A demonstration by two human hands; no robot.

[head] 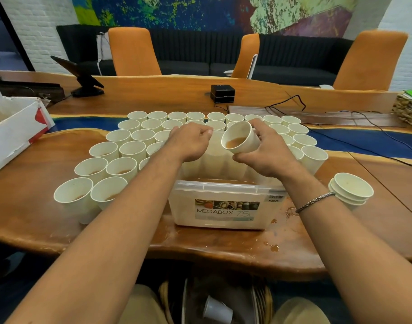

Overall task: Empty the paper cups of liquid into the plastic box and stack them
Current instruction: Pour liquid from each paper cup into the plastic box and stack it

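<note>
My right hand (pixel 268 150) grips a white paper cup (pixel 241 136) tilted toward me over the clear plastic box (pixel 226 206); brown liquid pools at the cup's lower rim. My left hand (pixel 188 142) hovers over the box beside it, fingers curled, holding nothing that I can see. Several white paper cups (pixel 113 169) with brown liquid stand in rows around the box's left, far and right sides. A short stack of empty cups (pixel 350 190) stands right of the box.
Brown spills (pixel 274 247) dot the wooden table near the box's right corner. A white cardboard box (pixel 13 132) sits at left, a black device (pixel 222 93) and cables (pixel 340 132) behind the cups. Orange chairs (pixel 133 52) stand beyond the table. One cup (pixel 217 311) lies below the table edge.
</note>
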